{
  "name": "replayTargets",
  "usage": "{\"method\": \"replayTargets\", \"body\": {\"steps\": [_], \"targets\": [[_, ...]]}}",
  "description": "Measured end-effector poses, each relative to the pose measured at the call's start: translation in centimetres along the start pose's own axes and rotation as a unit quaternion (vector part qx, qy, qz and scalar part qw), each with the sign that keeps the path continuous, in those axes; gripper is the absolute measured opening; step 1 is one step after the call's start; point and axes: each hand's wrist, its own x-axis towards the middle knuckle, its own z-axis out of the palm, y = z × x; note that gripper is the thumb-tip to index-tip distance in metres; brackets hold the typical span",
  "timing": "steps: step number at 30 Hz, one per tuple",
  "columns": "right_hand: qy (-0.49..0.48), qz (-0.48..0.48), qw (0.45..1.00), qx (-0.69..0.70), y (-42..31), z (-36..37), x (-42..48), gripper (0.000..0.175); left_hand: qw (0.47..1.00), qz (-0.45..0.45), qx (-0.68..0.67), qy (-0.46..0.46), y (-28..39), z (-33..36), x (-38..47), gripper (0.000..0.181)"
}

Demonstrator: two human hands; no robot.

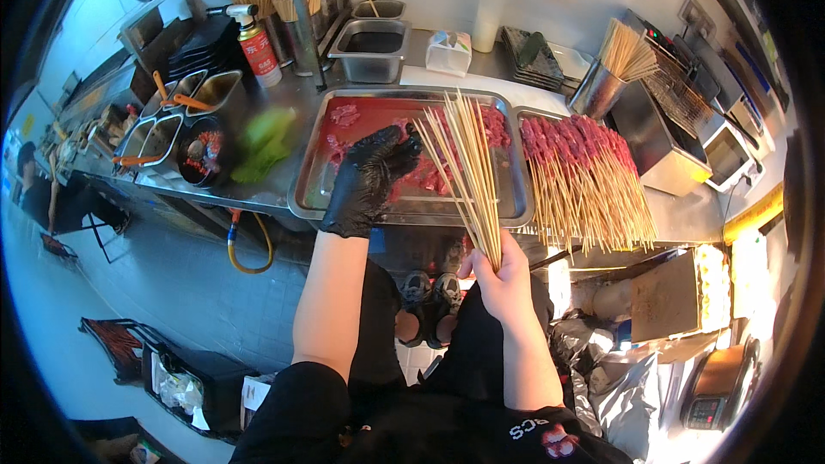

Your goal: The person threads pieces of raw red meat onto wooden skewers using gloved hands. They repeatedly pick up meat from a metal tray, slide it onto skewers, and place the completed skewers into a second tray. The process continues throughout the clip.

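My left hand, in a black glove, is over a steel tray with its fingers curled beside the skewer tips. Red raw meat pieces show by the fingers; whether any is pinched in them is unclear. My bare right hand grips the lower ends of a bundle of bamboo skewers, which slants up over the tray's right part. Reddish liquid and more meat lie in this tray. Just to its right, a second tray bears many meat skewers, their bare sticks overhanging the front edge.
Green lettuce and steel containers stand left. Behind are a gas torch, a steel pan and a squeeze bottle. A skewer-filled steel cup stands back right. Boxes and bags crowd the floor right; a person sits far left.
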Motion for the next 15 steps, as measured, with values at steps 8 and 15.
{"method": "replayTargets", "body": {"steps": [8, 15], "targets": [[-0.008, 0.075, 0.996, -0.057, 1.0, -0.1, -0.3, 0.008, 0.996, -0.001, -0.087, 0.038, -1.0, 1.7, 0.2, 0.025], [0.003, 0.063, 0.997, -0.048, 1.0, 0.4, -0.4, 0.01, 0.991, -0.003, -0.129, 0.014, -1.1, 1.3, 0.4, 0.028]]}}
